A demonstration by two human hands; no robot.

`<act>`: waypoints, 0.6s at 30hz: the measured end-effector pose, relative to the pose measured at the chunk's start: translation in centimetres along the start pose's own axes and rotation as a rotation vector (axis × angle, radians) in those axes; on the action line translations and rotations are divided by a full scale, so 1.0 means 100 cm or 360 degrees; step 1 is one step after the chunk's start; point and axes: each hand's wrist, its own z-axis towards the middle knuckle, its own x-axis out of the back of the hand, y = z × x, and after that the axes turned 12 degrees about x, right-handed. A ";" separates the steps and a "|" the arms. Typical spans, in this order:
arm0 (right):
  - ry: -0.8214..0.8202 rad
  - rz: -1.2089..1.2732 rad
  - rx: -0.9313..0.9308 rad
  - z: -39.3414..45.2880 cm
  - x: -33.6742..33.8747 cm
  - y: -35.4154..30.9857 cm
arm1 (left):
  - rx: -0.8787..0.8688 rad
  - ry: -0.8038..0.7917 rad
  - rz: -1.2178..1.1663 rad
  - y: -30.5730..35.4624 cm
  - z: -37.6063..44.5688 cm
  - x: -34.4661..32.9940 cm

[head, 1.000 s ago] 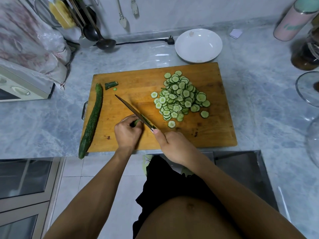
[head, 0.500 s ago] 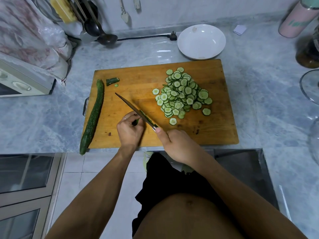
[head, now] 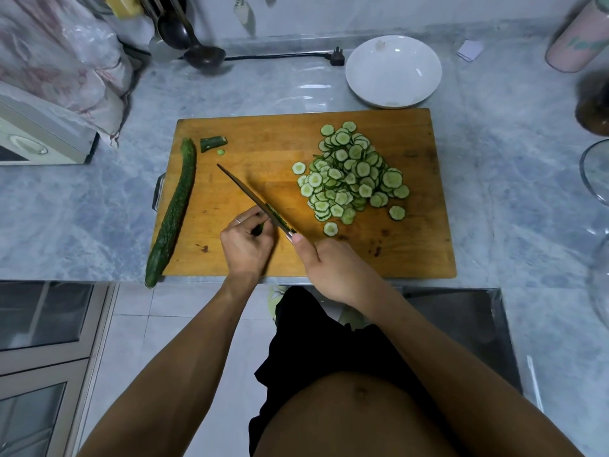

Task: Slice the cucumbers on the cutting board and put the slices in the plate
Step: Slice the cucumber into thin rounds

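On a grey marble counter (head: 296, 90) lies a wooden cutting board (head: 412, 245), long side facing the person. Just beyond its far edge sits a white plate (head: 393, 72) holding no slices. One whole cucumber (head: 173, 214) lies along the board's left edge, its near end overhanging. A heap of slices (head: 351, 173) covers the board's right half. The right hand (head: 336, 268) is wrapped around the handle of a knife (head: 250, 196), whose blade angles away to the left. The left hand (head: 245, 242) curls over a short cucumber stub (head: 258, 229), pinching it against the board, with the blade touching its fingers. A small cut end piece (head: 213, 143) rests near the board's far left corner. With so little stub left, the last cuts likely go best with fingertips tucked back, knuckles guiding the blade and thin, even strokes.
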 end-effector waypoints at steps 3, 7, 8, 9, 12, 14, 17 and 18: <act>0.0001 -0.0003 -0.0014 0.009 0.000 -0.002 | 0.0003 0.0043 0.0029 0.000 0.000 -0.001; 0.0019 -0.0007 -0.0027 0.025 -0.002 -0.001 | -0.0047 0.0069 0.0002 0.004 -0.003 -0.001; 0.0017 -0.0018 -0.0024 0.027 -0.004 -0.001 | -0.0046 0.0074 -0.0002 0.004 -0.004 -0.001; 0.0017 -0.0031 -0.0016 0.027 -0.006 -0.001 | -0.0044 0.0074 0.0001 0.003 -0.003 -0.001; 0.0026 -0.0055 -0.0006 0.025 -0.011 0.001 | -0.0054 0.0031 0.0031 -0.001 -0.004 0.000; 0.0020 -0.0056 -0.0004 0.025 -0.009 0.001 | -0.0082 -0.0003 0.0018 -0.001 -0.006 0.002; 0.0001 -0.0054 0.0005 0.024 -0.002 -0.001 | -0.0124 0.0026 0.0013 -0.002 -0.006 0.004; -0.0001 -0.0050 0.0010 0.022 0.000 -0.001 | -0.0102 0.0052 0.0019 -0.002 -0.008 0.003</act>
